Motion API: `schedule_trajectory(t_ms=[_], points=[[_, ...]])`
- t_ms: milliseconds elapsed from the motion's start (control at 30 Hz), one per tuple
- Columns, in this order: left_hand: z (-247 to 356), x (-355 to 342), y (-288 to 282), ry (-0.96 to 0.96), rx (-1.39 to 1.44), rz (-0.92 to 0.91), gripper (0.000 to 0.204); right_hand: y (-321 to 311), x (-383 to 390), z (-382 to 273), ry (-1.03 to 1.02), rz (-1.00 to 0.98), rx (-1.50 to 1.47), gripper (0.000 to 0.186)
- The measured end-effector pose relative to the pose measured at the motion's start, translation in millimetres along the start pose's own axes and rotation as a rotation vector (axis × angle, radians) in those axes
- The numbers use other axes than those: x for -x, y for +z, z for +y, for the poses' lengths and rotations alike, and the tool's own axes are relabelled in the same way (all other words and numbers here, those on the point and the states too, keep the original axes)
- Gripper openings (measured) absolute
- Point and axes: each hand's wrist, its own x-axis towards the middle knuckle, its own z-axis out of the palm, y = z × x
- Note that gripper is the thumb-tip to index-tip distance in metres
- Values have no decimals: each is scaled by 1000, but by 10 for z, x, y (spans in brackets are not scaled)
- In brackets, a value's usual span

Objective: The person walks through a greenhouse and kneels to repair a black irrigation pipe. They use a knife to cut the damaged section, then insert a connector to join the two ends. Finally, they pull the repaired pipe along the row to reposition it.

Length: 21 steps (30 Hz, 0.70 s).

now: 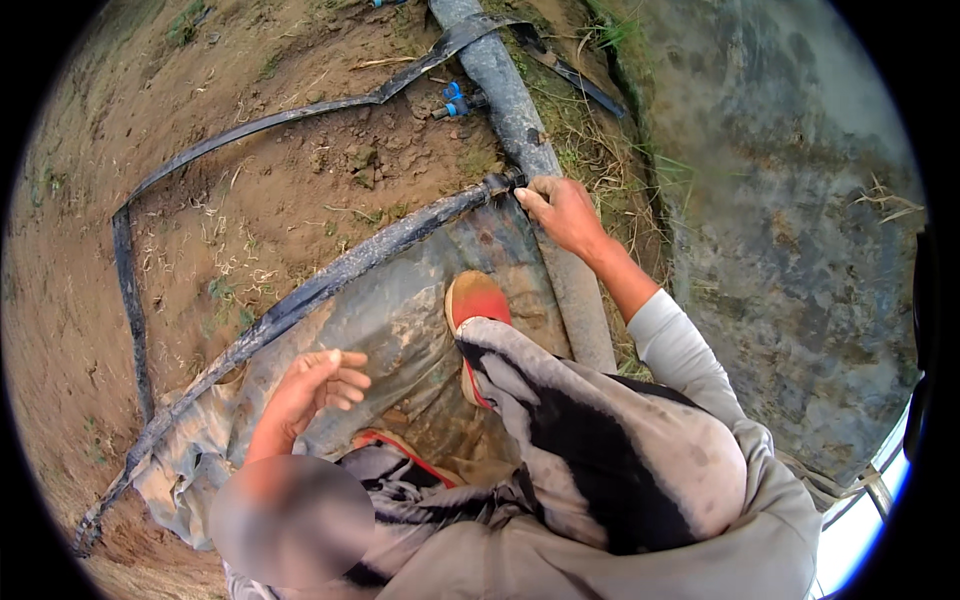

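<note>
My right hand (565,213) is closed at the black hose fitting (501,184), thumb and fingertips pressed about its end beside the grey pipe (508,100). That fitting joins a long, dirt-streaked black hose (330,278) to the pipe, and the fingers partly hide the joint. My left hand (318,388) is held up over the plastic sheet (400,300), its fingers apart and nothing in them. Below the hose, it touches neither hose nor pipe.
A flat black hose (250,127) crosses the bare soil and loops over the pipe. Nearby sits a small blue-handled valve (457,101). My red shoe (478,298) rests on the sheet. At right, beyond a grassy edge, spreads a murky grey surface (790,250).
</note>
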Motion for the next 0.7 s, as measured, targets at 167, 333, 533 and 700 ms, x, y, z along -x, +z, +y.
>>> schedule_trajectory(t_ms=[167, 333, 533, 700], points=[[800, -277, 398, 333, -1110, 18, 24, 321, 259, 101, 13, 52, 22, 27], [1121, -1345, 970, 879, -1281, 221, 24, 471, 189, -5, 22, 79, -13, 26], [1028, -1852, 1427, 717, -1245, 313, 31, 500, 209, 56, 75, 34, -45, 25], [796, -1994, 1399, 965, -1124, 407, 26, 510, 178, 88, 53, 19, -117, 23]])
